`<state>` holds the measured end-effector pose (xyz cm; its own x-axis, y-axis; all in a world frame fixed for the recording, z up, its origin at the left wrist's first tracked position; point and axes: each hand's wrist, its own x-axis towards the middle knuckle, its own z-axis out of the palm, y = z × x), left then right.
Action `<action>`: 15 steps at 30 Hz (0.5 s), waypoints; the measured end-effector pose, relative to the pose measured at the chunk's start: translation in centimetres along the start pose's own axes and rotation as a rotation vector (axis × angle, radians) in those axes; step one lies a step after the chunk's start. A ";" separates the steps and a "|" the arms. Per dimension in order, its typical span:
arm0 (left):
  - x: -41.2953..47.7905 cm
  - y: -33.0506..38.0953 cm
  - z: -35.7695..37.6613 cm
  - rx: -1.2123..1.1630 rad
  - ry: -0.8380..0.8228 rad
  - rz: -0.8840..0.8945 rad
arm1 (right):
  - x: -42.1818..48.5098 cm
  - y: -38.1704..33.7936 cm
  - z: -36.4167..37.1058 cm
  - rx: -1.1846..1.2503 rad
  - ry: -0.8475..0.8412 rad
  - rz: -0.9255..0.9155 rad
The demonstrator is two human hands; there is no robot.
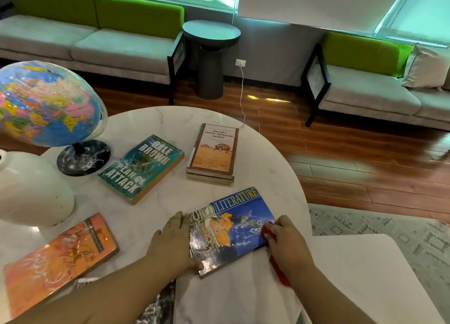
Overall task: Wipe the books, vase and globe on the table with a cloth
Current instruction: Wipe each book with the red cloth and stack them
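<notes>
Now the World Literature book (233,228) lies flat near the front edge of the round marble table (267,172), between both hands. The left hand (170,240) holds its left edge, with fingers bent down along the spine and the thumb at the near corner. The right hand (287,243) is curled around a red cloth (267,233), which touches the right edge of the cover. At the left stand the globe (43,104) and the white vase (31,189). An orange book (60,258), a green book (141,167) and a small stack of books (214,150) lie apart.
</notes>
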<state>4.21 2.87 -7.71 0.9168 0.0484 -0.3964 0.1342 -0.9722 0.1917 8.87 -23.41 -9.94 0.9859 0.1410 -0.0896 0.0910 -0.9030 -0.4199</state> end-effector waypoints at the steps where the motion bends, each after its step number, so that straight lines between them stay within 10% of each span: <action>1: 0.0 0.0 0.0 0.007 -0.003 -0.001 | 0.3 0.2 -0.1 0.020 0.035 0.037; 15: 0.0 0.2 -0.3 0.034 -0.020 0.007 | 1.5 0.5 0.2 0.010 -0.097 -0.063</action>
<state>4.33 2.72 -7.36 0.9100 0.0371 -0.4130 0.1142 -0.9799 0.1637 10.41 -23.58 -10.52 0.9601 0.2366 -0.1492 0.1508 -0.8870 -0.4365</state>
